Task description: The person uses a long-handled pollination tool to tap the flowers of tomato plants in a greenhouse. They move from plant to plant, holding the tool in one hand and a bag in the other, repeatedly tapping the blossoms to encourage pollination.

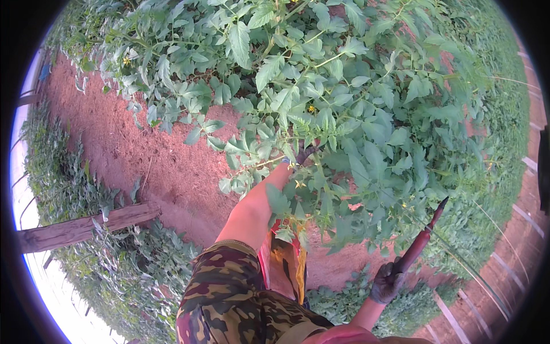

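My left hand (304,155), in a dark glove, reaches in among the tomato plants (285,101); leaves cover most of its fingers, so what they touch is hidden. Yellow tomato flowers (300,184) hang beside that wrist. At the lower right my right hand (386,281), also in a dark, soiled glove, is closed around a reddish-brown, stick-like tool (414,249) with a narrow dark tip. The tool slants up and to the right, its tip over the edge of the foliage.
A wooden post (90,227) juts in from the left. Reddish soil (172,167) runs between the plant rows. Thin strings cross the right side near pale strips (451,316). Red and yellow cloth (281,262) hangs below the left arm.
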Available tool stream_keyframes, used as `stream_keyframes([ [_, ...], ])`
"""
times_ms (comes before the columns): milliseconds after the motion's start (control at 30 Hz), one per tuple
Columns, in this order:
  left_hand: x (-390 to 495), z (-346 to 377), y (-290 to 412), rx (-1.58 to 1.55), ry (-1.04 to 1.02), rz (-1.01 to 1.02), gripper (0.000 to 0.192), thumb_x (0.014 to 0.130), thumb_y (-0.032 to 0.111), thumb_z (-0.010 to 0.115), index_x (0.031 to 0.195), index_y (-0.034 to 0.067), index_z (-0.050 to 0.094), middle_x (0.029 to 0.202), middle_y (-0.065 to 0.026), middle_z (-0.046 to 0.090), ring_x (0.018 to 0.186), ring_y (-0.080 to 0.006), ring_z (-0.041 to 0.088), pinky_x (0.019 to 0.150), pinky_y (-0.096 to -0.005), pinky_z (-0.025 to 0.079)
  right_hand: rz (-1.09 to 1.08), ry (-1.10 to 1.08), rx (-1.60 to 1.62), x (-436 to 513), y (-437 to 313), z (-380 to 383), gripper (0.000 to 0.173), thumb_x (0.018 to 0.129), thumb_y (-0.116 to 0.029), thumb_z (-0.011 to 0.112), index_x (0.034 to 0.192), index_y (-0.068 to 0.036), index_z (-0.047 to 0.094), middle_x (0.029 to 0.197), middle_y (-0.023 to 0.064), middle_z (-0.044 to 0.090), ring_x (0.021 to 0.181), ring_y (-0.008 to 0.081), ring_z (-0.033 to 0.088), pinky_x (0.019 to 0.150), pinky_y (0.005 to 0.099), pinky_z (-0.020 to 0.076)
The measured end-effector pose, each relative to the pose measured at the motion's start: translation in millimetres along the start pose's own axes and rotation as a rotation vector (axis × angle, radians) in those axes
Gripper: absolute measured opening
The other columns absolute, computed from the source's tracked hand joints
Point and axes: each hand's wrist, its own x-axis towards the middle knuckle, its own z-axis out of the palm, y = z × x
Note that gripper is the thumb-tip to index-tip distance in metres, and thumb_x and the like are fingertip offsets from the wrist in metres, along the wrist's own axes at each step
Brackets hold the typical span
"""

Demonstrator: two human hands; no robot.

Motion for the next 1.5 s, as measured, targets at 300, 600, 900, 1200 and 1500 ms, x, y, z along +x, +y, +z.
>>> stream_keyframes([
  [300,13,22,-15,-1.091,0.405,-0.397,0.009,0.08,0.014,0.055,0.083,0.006,0.059,0.071,-0.0015,0.059,0.059,-0.0104,0.053,0.053,-0.0197,0.045,-0.046,0.109,0.002,-41,6,-17,0.052,0.077,-0.022,0.057,0.116,0.003,0.032,0.093,0.007,0.046,0.067,0.0124,0.04,0.06,0.0231,0.0358],
  [600,-27,-38,59,-1.399,-0.022,-0.33,0.024,0.086,0.028,0.043,0.107,0.017,0.049,0.059,0.0041,0.037,0.048,-0.0092,0.037,0.042,-0.0196,0.031,-0.06,0.1,0.116,-87,4,-44,0.05,0.075,-0.021,0.059,0.112,0.005,0.035,0.092,0.007,0.048,0.066,0.0129,0.04,0.06,0.024,0.035],
  [900,-283,-75,212,-0.759,-0.849,0.017,0.021,0.079,0.037,0.053,0.078,0.017,0.059,0.057,0.0066,0.043,0.057,-0.0076,0.043,0.078,-0.0354,0.037,-0.148,0.082,0.287,-137,-5,-79,0.049,0.072,-0.015,0.063,0.111,0.002,0.039,0.1,0.0108,0.048,0.066,0.0112,0.043,0.058,0.0222,0.0388],
  [1200,-332,-52,109,1.674,-0.519,0.25,0.039,0.078,0.03,0.046,0.113,0.014,0.048,0.122,-0.0107,0.042,0.114,-0.0244,0.038,0.095,-0.0335,0.029,-0.294,-0.022,0.416,-182,-35,-105,0.043,0.077,-0.012,0.056,0.112,0.005,0.038,0.106,0.0139,0.047,0.073,0.0143,0.048,0.065,0.0237,0.0442],
  [1500,-397,-58,239,1.244,-0.827,0.029,0.022,0.079,0.018,0.052,0.095,0.004,0.056,0.088,-0.0064,0.061,0.087,-0.018,0.057,0.073,-0.0304,0.045,-0.389,-0.047,0.479,-215,-40,-125,0.045,0.079,-0.014,0.055,0.114,0.005,0.035,0.112,0.0145,0.045,0.073,0.0152,0.046,0.066,0.0262,0.0416],
])
